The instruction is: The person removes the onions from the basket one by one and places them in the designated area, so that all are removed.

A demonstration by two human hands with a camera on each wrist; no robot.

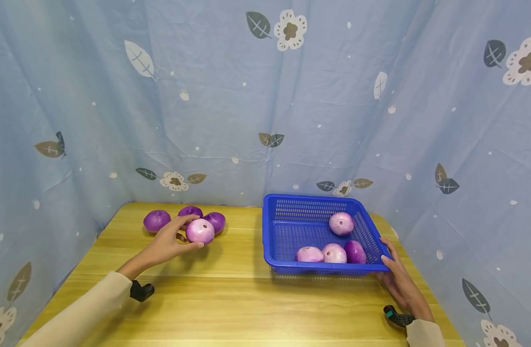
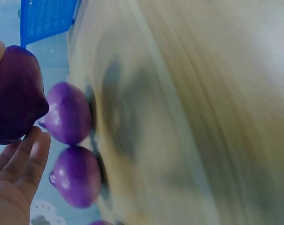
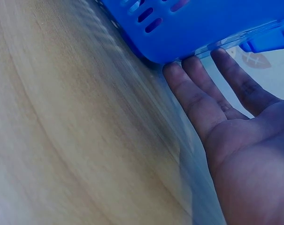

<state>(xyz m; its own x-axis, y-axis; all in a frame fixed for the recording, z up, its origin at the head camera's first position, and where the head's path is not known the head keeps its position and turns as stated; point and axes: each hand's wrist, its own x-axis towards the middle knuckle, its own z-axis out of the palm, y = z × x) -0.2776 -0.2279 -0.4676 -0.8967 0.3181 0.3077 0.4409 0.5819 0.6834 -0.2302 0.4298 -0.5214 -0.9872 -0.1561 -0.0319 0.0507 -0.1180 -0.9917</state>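
On table (image 1: 230,299), left hand (image 1: 167,246) fingers grip onion (image 1: 200,231), right hand (image 1: 400,282) flat against basket (image 1: 278,260)

Head view above; wrist views close.

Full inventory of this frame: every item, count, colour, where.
held onion: 1, pale purple-pink, in the left hand, above the table's left part.
onions on table: 3, dark purple, in a row at the table's far left, behind the held one.
onions in basket: 4, pink to purple; one near the far right of the basket, three along its near wall.
basket: 1, blue plastic, perforated, on the table's right part.
table: 1, light wood grain.
curtain: blue, leaf and flower print, behind and on both sides.
wrist cameras: 2, black, one at each wrist.
left hand: grips the held onion.
right hand: fingers straight, touching the basket's near right corner.
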